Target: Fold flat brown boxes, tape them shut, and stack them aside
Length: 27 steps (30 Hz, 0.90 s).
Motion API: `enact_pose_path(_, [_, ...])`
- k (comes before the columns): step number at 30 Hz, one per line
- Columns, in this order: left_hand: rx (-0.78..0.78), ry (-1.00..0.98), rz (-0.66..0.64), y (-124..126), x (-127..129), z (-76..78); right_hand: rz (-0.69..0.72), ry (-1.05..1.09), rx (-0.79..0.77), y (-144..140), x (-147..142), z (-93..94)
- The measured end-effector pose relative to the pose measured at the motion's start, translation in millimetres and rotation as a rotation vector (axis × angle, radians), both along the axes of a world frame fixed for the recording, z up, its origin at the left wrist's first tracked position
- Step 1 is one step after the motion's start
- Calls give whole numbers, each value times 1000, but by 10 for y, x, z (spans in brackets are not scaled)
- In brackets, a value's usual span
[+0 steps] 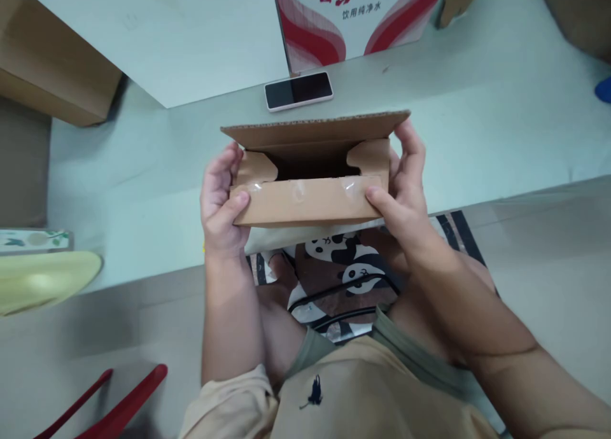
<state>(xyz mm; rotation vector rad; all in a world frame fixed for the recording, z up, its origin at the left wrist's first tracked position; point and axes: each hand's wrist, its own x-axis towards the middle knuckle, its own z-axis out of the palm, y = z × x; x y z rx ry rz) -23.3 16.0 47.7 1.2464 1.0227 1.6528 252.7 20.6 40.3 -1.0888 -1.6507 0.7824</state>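
Observation:
A small brown cardboard box (pixel 305 203) is held up in front of me at the table's near edge. Its long top flap is raised at the back and two side flaps stand partly folded in, with a dark interior between them. Bits of clear tape show along the front edge. My left hand (pixel 222 200) grips the left end, thumb on the front face. Around the right end, my right hand (pixel 405 178) is closed, its thumb pressed on the front and a finger up by the raised flap. What lies inside the box cannot be made out.
A phone (pixel 298 91) lies flat on the pale table (pixel 143 191) behind the box. Farther back stands a white-and-red printed carton (pixel 356 28). A larger cardboard box (pixel 52 57) is at the far left, a yellow-green object (pixel 48 277) at the left edge.

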Motion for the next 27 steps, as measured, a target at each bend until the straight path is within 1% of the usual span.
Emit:
enact_pose_path(4, [65,12,-7,14,-13,-4,5,73,-15,5,-15,14])
enact_pose_path(7, [7,54,-26,-9,-29,-36,-8,39,-10,-8,18,-22])
enact_pose_path(9, [-13,128,-3,-27,-29,-51,-14,27,29,-18,33,-50])
enact_pose_path(11, [15,179,23,-36,-25,-58,-11,32,69,-26,31,-63])
enact_pose_path(14, [42,174,38,-25,-32,-66,-6,33,69,-39,14,-59])
enact_pose_path(18, [58,81,33,10,-109,-99,-41,116,-28,-39,37,-87])
enact_pose_path(21, [55,-64,90,30,-205,-111,-43,186,-130,-16,73,-163])
enact_pose_path(24, [-15,-194,189,39,-291,-93,94,235,-218,-9,45,-242])
enact_pose_path(25, [-38,-226,218,41,-310,-87,142,260,-220,-13,18,-262])
enact_pose_path(27, [-79,-285,243,47,-327,-92,184,296,-184,-28,-53,-292])
